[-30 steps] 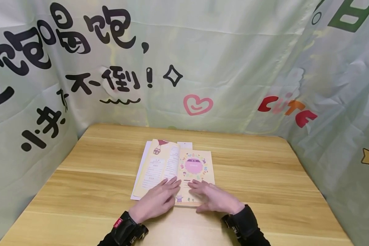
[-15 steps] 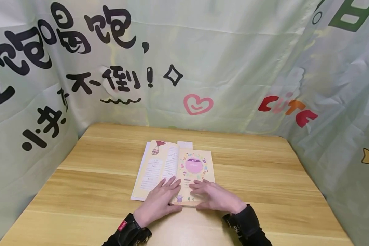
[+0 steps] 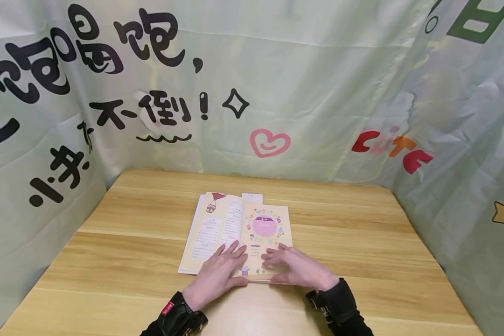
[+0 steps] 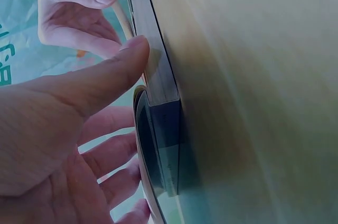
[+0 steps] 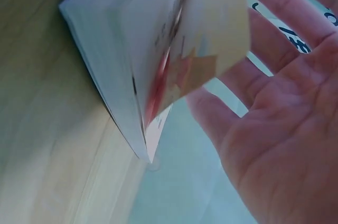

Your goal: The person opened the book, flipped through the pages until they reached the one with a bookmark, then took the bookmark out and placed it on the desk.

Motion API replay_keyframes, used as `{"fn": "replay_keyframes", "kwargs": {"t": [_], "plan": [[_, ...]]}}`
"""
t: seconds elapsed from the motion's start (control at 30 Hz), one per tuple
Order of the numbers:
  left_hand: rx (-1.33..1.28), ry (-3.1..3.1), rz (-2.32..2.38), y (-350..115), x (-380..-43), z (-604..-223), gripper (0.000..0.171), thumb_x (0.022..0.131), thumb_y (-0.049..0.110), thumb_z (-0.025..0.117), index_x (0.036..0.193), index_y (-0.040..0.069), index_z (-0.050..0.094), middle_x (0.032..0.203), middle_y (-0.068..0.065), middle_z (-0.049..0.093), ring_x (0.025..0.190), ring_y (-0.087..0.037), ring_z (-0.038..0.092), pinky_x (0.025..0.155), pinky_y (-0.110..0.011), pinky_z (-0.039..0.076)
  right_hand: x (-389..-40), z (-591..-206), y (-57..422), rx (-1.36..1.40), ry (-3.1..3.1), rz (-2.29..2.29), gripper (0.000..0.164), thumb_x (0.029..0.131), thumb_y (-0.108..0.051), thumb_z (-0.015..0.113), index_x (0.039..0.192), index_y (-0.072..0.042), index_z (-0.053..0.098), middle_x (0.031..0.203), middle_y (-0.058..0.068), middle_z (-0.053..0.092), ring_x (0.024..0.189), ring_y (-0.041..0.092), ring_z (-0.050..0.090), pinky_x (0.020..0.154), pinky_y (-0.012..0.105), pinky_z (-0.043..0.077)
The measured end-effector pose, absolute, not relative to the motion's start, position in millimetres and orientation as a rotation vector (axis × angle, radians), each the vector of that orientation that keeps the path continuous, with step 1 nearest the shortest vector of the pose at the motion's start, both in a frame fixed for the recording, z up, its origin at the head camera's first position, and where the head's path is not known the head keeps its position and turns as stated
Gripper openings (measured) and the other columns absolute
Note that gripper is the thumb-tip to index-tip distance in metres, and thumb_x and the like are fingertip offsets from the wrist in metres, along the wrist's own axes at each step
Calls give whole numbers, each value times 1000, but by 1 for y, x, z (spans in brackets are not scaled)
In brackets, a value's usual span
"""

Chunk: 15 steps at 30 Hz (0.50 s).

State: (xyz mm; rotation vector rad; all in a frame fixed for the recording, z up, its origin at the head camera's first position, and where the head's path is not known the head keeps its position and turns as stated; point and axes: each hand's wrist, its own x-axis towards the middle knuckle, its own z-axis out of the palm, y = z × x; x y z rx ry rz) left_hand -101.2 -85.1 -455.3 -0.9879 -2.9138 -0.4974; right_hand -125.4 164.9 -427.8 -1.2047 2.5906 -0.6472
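Observation:
An open book (image 3: 268, 228) lies on the table, its left page printed with text columns and a balloon, its right page with a pink circle. My left hand (image 3: 216, 276) rests over the lower inner part of the left page, fingers spread, thumb along the bottom edge. In the left wrist view, the left thumb (image 4: 119, 71) lies by the page block. My right hand (image 3: 300, 270) is at the lower right page, fingers loosely bent over it. A page (image 5: 222, 28) stands raised off the block in the right wrist view, with the right fingers (image 5: 245, 78) beside its outer face.
A wooden table (image 3: 374, 242) carries the book near its middle. Behind the book's top edge sticks out a white card-like strip (image 3: 253, 198). Printed cloth (image 3: 319, 84) hangs round the back and sides of the table.
My left hand has shifted slightly right, its thumb now stretched out along the book's bottom edge. My right hand has edged slightly right. The left page has settled a little lower.

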Motion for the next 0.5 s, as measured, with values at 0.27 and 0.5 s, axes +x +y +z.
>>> {"fn": "replay_keyframes", "kwargs": {"t": [0.27,0.5], "plan": [[-978,-2921,-543,-87,-101,-454,60,86,44,63,131,4,59,144,-12,47,137,-29,31,113,-53,26,-126,-426,168,-1180,2601,-656,40,80,-26,73,115,-9,69,127,10,62,126,34,45,107,64,27],[-990,-2908,-561,-88,-100,-455,59,87,43,61,131,4,59,144,-12,47,137,-29,31,113,-53,27,-124,-421,171,-1144,2599,-648,37,85,-24,69,118,-9,69,126,8,63,127,37,43,108,64,25]]}}
